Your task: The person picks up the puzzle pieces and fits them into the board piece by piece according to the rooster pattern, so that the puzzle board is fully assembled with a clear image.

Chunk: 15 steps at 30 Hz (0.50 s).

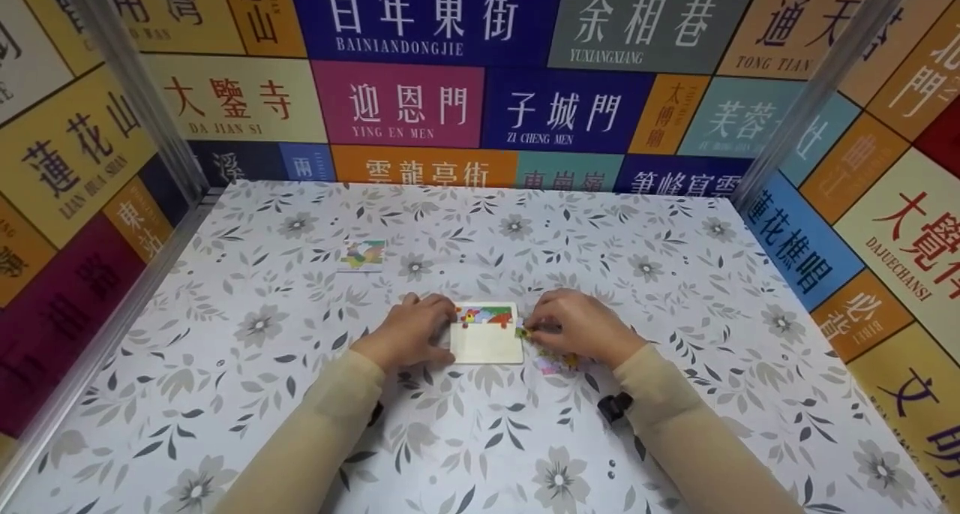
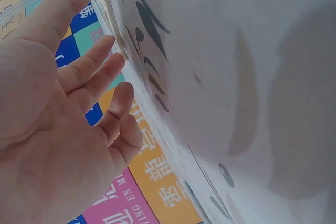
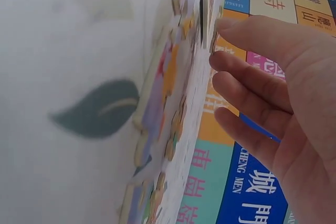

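Observation:
A white puzzle board (image 1: pixel 486 349) lies on the table, with colourful pieces (image 1: pixel 491 316) set along its far side. My left hand (image 1: pixel 405 330) rests at the board's left edge, fingertips by the far corner and thumb by the near one. In the left wrist view its thumb (image 2: pixel 68 11) reaches out straight along the board's rim. Between thumb and index finger, my right hand (image 1: pixel 581 325) pinches a small puzzle piece (image 1: pixel 522 332) just over the board's right edge. Loose puzzle pieces (image 1: pixel 553 362) lie below that hand, seen edge-on in the right wrist view.
A square picture card (image 1: pixel 363 256) lies farther back on the left of the table. The table's cloth (image 1: pixel 480 439) has a grey flower and leaf print. Panels with large characters (image 1: pixel 420 105) stand behind the table and on both sides.

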Available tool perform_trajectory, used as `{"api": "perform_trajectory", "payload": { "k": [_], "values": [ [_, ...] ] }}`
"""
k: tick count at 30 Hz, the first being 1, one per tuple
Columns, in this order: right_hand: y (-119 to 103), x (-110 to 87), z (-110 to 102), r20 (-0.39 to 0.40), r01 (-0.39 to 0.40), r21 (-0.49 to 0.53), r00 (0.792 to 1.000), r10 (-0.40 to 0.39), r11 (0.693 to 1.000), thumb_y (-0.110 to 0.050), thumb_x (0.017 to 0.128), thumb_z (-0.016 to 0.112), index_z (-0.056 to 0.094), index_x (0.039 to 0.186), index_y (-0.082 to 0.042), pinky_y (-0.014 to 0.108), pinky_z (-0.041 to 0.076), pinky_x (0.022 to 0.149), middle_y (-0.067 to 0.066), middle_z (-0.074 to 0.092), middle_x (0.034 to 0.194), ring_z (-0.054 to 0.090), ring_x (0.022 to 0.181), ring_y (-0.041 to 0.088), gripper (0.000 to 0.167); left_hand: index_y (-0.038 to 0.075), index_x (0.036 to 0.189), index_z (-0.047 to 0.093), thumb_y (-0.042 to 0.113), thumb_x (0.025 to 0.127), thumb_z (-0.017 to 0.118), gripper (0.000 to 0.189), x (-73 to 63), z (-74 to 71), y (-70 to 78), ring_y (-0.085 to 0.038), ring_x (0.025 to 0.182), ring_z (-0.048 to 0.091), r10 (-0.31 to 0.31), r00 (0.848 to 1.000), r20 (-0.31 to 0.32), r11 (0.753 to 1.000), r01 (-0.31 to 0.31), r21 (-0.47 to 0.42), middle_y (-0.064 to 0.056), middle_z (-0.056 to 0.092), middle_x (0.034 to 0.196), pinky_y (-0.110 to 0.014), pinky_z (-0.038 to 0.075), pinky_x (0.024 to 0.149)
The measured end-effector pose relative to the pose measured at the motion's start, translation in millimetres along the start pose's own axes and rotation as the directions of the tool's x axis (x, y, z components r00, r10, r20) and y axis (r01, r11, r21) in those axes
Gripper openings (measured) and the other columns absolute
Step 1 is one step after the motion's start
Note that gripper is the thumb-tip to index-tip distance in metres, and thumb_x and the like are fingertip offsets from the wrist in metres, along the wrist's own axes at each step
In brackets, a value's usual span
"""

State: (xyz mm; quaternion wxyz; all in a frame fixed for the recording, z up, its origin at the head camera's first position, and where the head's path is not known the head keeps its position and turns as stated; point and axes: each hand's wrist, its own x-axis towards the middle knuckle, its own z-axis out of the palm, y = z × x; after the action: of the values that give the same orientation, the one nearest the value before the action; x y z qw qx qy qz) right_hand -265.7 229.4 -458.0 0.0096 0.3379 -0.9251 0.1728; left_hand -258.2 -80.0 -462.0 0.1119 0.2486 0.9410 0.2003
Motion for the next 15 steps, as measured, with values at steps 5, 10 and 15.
{"api": "perform_trajectory", "payload": {
  "k": [5,10,15],
  "values": [
    [-8,5.8,4,0.005,0.013,-0.004,1.000,-0.013,1.000,-0.026,0.091,0.080,0.083,0.102,-0.021,0.037,0.057,0.090,-0.006,0.073,0.103,0.068,0.098,0.014,0.013,0.013,0.132,0.063,0.033,0.080,0.089,0.061,-0.8,1.2,-0.4,-0.030,0.120,0.049,0.008,1.000,-0.002,1.000,-0.008,0.006,-0.001,0.057,0.146,-0.048,0.042,0.106],
    [-16,13.3,8,-0.026,0.025,-0.033,0.999,-0.026,0.999,-0.027,0.090,0.080,0.083,0.099,-0.022,0.036,0.057,0.088,-0.006,0.074,0.101,0.067,0.096,0.014,0.011,0.014,0.132,0.063,0.032,0.079,0.089,0.061,-0.9,1.4,-0.7,-0.030,0.122,0.049,0.005,1.000,-0.011,1.000,-0.005,-0.005,0.000,0.057,0.146,-0.048,0.041,0.107],
    [-24,21.5,10,-0.020,0.021,-0.030,1.000,-0.021,0.999,-0.029,0.091,0.079,0.083,0.102,-0.025,0.034,0.057,0.085,-0.008,0.072,0.102,0.065,0.095,0.011,0.012,0.015,0.131,0.063,0.031,0.079,0.089,0.061,-0.1,-0.8,-0.3,-0.030,0.122,0.049,-0.005,1.000,-0.013,1.000,0.005,-0.015,0.001,0.057,0.146,-0.048,0.041,0.108]
  ]
}}
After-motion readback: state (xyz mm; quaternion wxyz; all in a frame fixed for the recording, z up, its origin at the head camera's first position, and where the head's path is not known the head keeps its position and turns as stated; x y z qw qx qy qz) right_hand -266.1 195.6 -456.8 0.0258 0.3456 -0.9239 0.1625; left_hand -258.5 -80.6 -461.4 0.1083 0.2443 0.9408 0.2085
